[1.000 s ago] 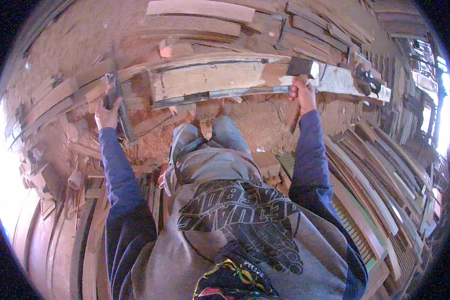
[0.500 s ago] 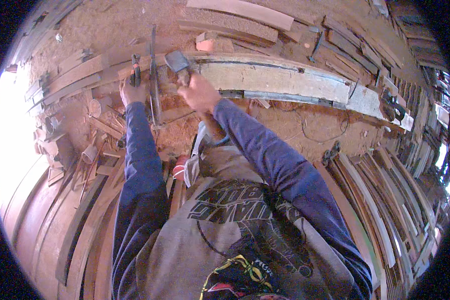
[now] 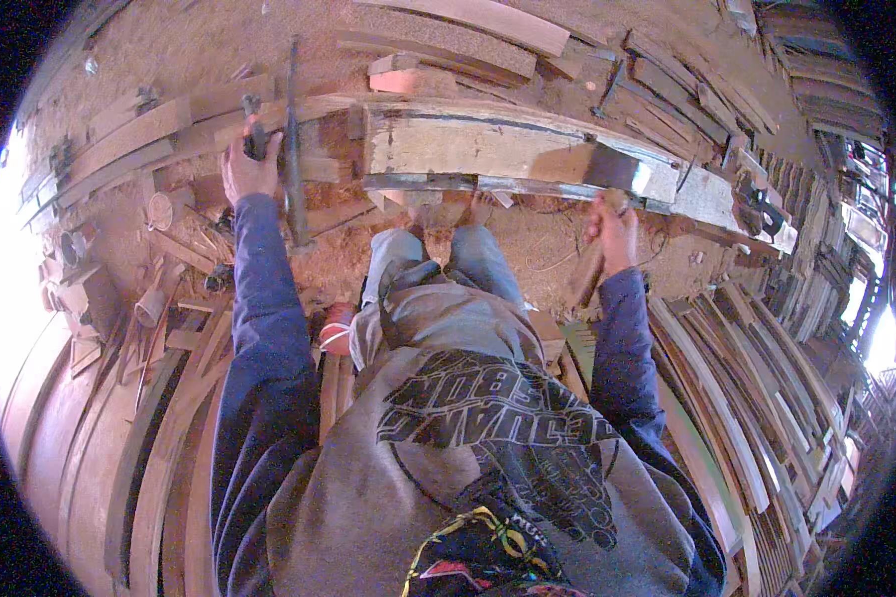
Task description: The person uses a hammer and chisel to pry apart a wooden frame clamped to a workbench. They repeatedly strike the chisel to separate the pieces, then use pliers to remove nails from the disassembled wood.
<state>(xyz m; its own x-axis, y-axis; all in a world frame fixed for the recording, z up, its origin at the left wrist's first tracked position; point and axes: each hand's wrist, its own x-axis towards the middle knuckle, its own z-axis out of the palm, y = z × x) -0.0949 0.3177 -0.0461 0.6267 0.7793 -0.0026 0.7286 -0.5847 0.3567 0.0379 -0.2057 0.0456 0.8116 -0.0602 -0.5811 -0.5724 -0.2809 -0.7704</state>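
Observation:
My right hand (image 3: 617, 234) is closed round the wooden handle of a hammer (image 3: 584, 279), out to the right. The hammer's dark block-like head is blurred over the pale timber beam (image 3: 468, 144). At the left, my left hand (image 3: 249, 174) is closed on a dark hand tool (image 3: 256, 137) with an orange mark; its kind is not clear. Just right of that hand a long narrow metal bar (image 3: 293, 139) lies across the boards, apart from the beam's left end.
Boards (image 3: 448, 45) lie beyond the beam, near a pinkish block (image 3: 393, 80). Stacked wood strips (image 3: 717, 398) stand at my right, more planks (image 3: 159, 448) at my left. A red round object (image 3: 338, 328) sits beside my leg. Cups (image 3: 151, 303) and offcuts crowd the left.
My right hand has swung the hammer from beside the metal bar far to the right, over the beam. My left hand keeps its grip on the dark tool. The view has shifted slightly.

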